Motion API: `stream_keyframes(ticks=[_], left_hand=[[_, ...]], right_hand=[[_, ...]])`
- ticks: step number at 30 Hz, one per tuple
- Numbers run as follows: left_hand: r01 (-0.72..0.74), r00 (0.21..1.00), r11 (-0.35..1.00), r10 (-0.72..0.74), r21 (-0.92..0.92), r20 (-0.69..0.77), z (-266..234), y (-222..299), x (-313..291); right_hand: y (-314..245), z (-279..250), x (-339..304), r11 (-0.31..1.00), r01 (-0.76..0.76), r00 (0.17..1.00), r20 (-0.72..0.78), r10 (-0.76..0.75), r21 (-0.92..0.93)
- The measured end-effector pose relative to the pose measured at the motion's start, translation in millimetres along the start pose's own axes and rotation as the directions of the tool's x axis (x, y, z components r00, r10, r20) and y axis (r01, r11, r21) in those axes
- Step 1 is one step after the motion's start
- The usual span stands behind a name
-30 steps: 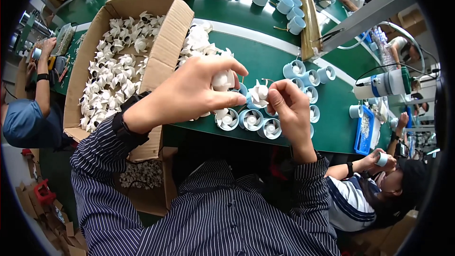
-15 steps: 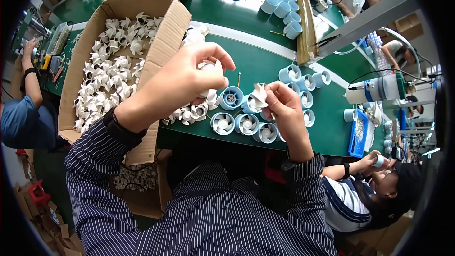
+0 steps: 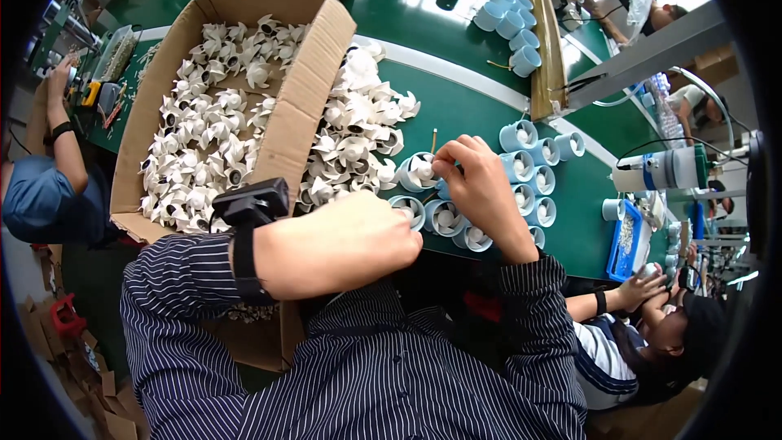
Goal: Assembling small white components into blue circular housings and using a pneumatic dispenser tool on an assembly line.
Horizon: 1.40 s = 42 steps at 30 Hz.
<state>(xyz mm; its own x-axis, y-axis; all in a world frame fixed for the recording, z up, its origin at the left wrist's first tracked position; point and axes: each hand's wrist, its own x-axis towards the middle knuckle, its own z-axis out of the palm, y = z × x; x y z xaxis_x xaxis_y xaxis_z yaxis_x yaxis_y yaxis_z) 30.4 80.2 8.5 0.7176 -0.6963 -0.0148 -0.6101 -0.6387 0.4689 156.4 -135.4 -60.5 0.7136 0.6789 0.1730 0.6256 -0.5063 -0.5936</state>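
The fingertips of the right hand (image 3: 474, 187) are closed on the right edge of a white impeller (image 3: 421, 168), a part with curved, overlapping blades and a matte, plastic-looking finish. The impeller is positioned at the mouth of a pale blue cup (image 3: 404, 182), smooth-walled and round; its seating depth cannot be determined. Just behind this cup, a thin orange-brown lead (image 3: 434, 140) is seen to stand upright. To the left of the grip and nearer the body, the left hand (image 3: 350, 240) is held back uppermost with the fingers curled under; its grip cannot be told, as the fingertips are hidden. A black band with a boxy black device (image 3: 257, 202) is worn at that wrist. Just below the right-hand grip, a front row of cups (image 3: 446, 233) is noted, with bladed white centres visible in the open ends. To the right of the grip, a cluster of similar cups (image 3: 505, 138) is arranged closely. To the left, a loose pile of impellers (image 3: 358, 147) is heaped against a brown cardboard box (image 3: 305, 90), in which more white impellers are held. The green tabletop (image 3: 464, 106) is smooth and slightly glossy.
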Motion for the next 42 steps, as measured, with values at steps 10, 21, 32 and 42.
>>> stream_keyframes(ticks=[10,21,32,42], left_hand=[[-0.142,0.967,0.982,0.111,0.123,0.23,26.8,24.1,5.3],[-0.068,0.973,0.986,0.032,0.151,0.227,52.6,11.2,2.0],[-0.081,0.959,0.964,0.006,0.253,0.283,65.8,4.7,5.8],[-0.072,0.954,0.97,-0.002,0.233,0.3,73.9,-1.8,5.2]], right_hand=[[-5.7,-9.9,3.6,0.997,0.036,0.999,-0.032,-0.039,-0.073],[-9.3,-3.2,-0.5,0.99,0.072,0.997,-0.029,-0.076,-0.118],[-13.8,4.7,-1.6,0.908,0.13,0.989,-0.013,-0.147,-0.398],[-46.7,30.2,-44.4,0.947,0.121,0.992,0.017,-0.122,-0.298]])
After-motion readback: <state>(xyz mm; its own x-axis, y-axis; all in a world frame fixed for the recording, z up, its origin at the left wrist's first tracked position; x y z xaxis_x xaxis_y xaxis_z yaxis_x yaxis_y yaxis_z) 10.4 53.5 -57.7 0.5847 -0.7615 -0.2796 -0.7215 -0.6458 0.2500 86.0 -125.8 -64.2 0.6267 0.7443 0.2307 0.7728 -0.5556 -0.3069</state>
